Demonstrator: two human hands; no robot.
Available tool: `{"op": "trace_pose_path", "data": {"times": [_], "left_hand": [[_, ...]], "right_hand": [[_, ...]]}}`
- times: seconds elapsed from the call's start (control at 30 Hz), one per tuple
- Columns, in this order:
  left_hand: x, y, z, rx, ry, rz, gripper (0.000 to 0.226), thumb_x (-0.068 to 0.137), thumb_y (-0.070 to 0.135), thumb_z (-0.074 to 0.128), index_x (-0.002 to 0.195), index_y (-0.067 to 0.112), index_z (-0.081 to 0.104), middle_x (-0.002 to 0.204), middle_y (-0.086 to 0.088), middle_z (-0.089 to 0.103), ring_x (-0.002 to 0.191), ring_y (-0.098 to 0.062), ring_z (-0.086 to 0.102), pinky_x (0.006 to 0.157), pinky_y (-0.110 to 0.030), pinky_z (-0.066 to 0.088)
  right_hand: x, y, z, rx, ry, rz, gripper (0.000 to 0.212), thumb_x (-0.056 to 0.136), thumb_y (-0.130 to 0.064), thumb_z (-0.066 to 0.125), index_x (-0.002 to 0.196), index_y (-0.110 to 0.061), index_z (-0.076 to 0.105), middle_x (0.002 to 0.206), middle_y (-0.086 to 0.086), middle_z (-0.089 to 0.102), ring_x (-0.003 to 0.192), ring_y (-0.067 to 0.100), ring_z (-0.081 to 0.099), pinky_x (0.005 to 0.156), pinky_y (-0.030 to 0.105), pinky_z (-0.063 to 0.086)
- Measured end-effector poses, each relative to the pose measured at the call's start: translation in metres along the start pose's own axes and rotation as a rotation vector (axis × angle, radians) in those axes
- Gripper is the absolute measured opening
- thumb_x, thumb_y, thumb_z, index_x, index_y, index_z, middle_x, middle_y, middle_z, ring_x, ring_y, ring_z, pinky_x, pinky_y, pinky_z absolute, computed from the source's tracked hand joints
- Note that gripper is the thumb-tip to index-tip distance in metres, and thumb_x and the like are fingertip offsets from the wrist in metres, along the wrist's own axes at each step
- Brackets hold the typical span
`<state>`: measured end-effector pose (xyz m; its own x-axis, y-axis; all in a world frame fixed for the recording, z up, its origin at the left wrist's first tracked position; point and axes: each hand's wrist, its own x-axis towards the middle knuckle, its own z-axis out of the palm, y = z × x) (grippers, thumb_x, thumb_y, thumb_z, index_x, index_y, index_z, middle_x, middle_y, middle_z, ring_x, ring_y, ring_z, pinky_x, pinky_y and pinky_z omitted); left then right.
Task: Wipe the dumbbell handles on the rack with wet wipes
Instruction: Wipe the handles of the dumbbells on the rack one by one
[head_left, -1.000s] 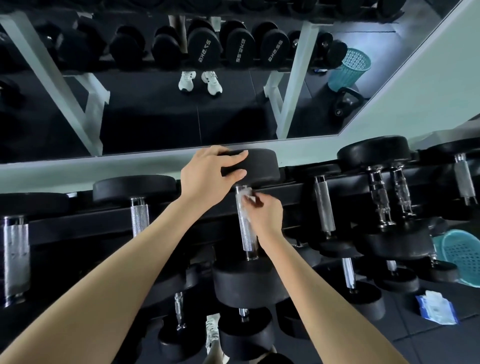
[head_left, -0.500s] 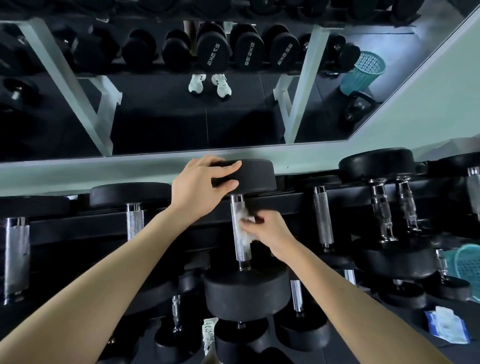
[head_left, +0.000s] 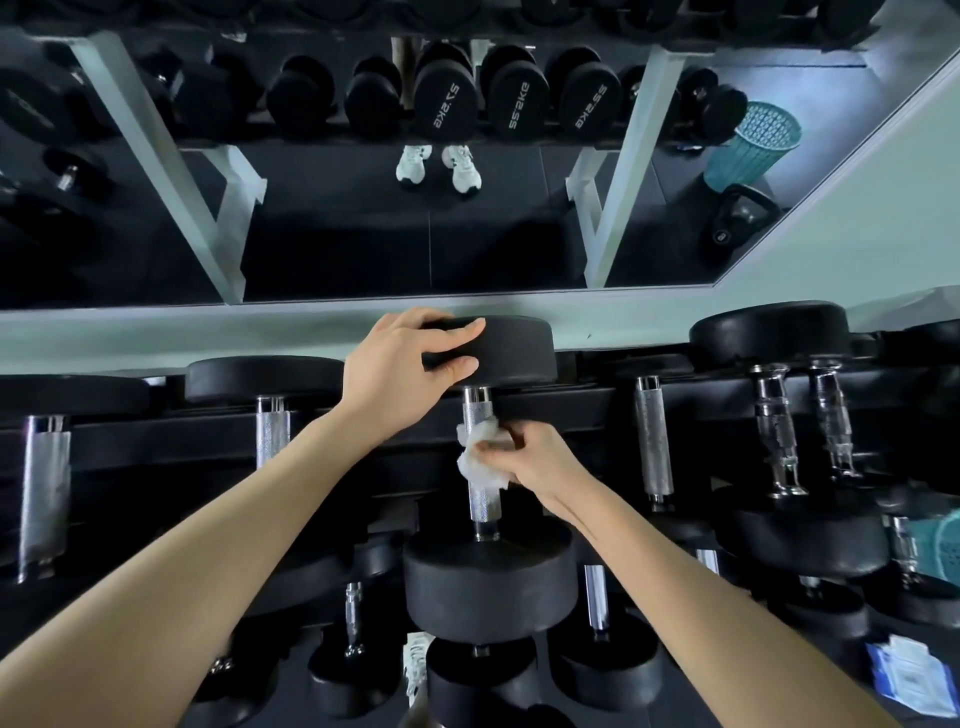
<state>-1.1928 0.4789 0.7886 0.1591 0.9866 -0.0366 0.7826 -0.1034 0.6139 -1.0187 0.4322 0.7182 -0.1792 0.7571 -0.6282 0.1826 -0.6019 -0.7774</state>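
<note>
- Our left hand grips the dumbbell's far head at 12 o'clock.
- Our right hand pinches the wet wipe against the handle, 5 o'clock from the left.

A cool, blue-green, fairly dim light is seen throughout. The brightest patch is found on the wall up and right of the grip; sharp glints are carried by the knurled handle just above the right hand. Below the grip, the lower dumbbells are lost in deep shadow. Far from the grip, straight lines are bowed and detail is softened.
</note>
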Motion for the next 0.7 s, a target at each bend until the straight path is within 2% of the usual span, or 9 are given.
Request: {"op": "trace_pose_path", "data": {"times": [0.07,0.13,0.3,0.37,0.43,0.5,0.57,0.6,0.7], "left_hand": [[0.001,0.000,-0.001,-0.010,-0.004,-0.001,0.034,0.087,0.043,0.061,0.119,0.054,0.055,0.122,0.024,0.053,0.115,-0.003,0.042,0.086,-0.029,0.044],[0.001,0.001,-0.002,0.004,-0.011,0.003,0.034,0.087,0.043,0.061,0.119,0.053,0.055,0.122,0.024,0.053,0.114,-0.004,0.043,0.085,-0.027,0.043],[0.000,0.005,-0.009,0.016,-0.062,0.009,0.036,0.088,0.039,0.061,0.122,0.048,0.056,0.131,0.017,0.050,0.119,-0.008,0.045,0.087,-0.027,0.042],[-0.014,0.004,-0.008,0.011,0.047,-0.037,0.032,0.087,0.032,0.064,0.118,0.040,0.063,0.128,0.010,0.054,0.116,-0.014,0.049,0.088,-0.026,0.040],[-0.040,0.003,-0.003,-0.006,0.269,-0.124,0.020,0.085,0.025,0.065,0.103,0.030,0.072,0.105,0.006,0.063,0.095,-0.018,0.057,0.081,-0.028,0.044],[-0.068,0.003,0.007,-0.139,0.332,-0.210,0.012,0.083,0.017,0.067,0.089,0.024,0.074,0.086,0.008,0.065,0.076,-0.012,0.059,0.072,-0.021,0.046],[-0.087,0.004,0.022,-0.316,0.201,-0.303,0.011,0.082,0.014,0.067,0.088,0.021,0.073,0.082,0.011,0.067,0.073,-0.002,0.060,0.071,-0.011,0.046],[-0.092,0.004,0.030,-0.369,0.120,-0.347,0.010,0.083,0.017,0.067,0.090,0.021,0.073,0.080,0.011,0.068,0.072,-0.001,0.062,0.073,-0.013,0.049],[-0.095,-0.005,0.059,-0.440,-0.073,-0.512,0.022,0.084,0.035,0.066,0.101,0.022,0.070,0.083,0.002,0.071,0.075,-0.016,0.068,0.078,-0.038,0.055]], "right_hand": [[-0.011,0.016,-0.002,-0.224,-0.095,0.037,0.021,0.077,-0.007,0.075,0.097,-0.009,0.069,0.092,-0.001,0.071,0.083,0.006,0.066,0.076,0.019,0.052],[-0.020,0.022,-0.002,-0.386,-0.160,0.046,0.008,0.076,-0.007,0.074,0.080,-0.012,0.069,0.083,-0.005,0.069,0.074,0.003,0.061,0.067,0.012,0.047],[-0.027,0.013,-0.001,-0.786,-0.004,-0.003,0.027,0.069,-0.019,0.074,0.058,-0.010,0.051,0.059,0.001,0.050,0.058,0.015,0.048,0.053,0.027,0.035],[-0.041,0.009,0.000,-0.777,0.167,-0.061,0.023,0.070,-0.023,0.071,0.065,-0.008,0.054,0.060,0.002,0.056,0.059,0.017,0.056,0.054,0.029,0.040],[-0.055,0.001,0.005,-0.614,0.324,-0.113,0.026,0.071,-0.029,0.073,0.077,-0.010,0.056,0.067,0.002,0.062,0.066,0.016,0.061,0.060,0.027,0.045],[-0.056,-0.006,0.015,-0.506,0.391,-0.145,0.031,0.072,-0.029,0.075,0.087,-0.013,0.053,0.074,-0.004,0.059,0.069,0.008,0.055,0.059,0.019,0.041],[-0.052,-0.009,0.027,-0.475,0.355,-0.120,0.039,0.074,-0.027,0.074,0.104,-0.017,0.052,0.088,-0.006,0.057,0.077,0.006,0.053,0.062,0.018,0.039],[-0.049,-0.007,0.034,-0.484,0.330,-0.109,0.047,0.075,-0.027,0.072,0.115,-0.017,0.050,0.098,-0.004,0.059,0.087,0.010,0.055,0.070,0.021,0.043],[-0.046,0.003,0.046,-0.475,0.331,-0.139,0.050,0.081,-0.031,0.068,0.126,-0.015,0.054,0.113,0.000,0.063,0.105,0.016,0.059,0.088,0.029,0.048]]}}
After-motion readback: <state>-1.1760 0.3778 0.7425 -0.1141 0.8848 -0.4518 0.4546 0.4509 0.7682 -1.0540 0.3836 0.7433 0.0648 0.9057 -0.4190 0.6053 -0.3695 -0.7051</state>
